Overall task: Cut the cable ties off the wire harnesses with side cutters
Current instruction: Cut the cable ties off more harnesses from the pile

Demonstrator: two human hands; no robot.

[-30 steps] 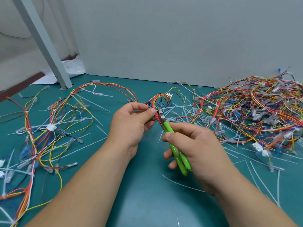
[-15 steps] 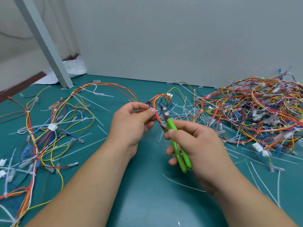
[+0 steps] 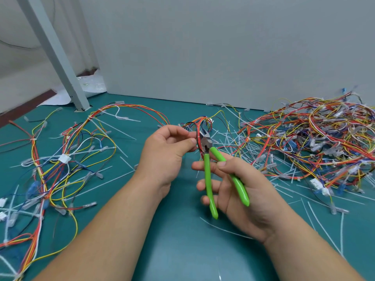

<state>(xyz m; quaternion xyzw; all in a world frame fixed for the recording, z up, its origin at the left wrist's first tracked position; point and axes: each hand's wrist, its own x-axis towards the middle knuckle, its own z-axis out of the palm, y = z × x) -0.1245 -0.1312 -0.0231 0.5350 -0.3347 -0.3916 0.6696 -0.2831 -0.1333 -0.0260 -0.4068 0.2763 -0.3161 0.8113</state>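
Observation:
My left hand pinches a wire harness of red, orange, yellow and blue wires between thumb and fingers, held a little above the green mat. My right hand holds the green-handled side cutters, fingers curled round the two handles, which are spread apart. The cutters' dark jaws sit right against the wires beside my left thumb. Whether a cable tie lies between the jaws is too small to tell.
A big tangled pile of harnesses fills the right side. More loose harnesses spread over the left. Cut white cable ties litter the green mat. A grey post stands at the back left before the grey wall.
The cutters' handles have spread apart in my right hand, and the tool has turned more upright. My left hand keeps its hold on the harness.

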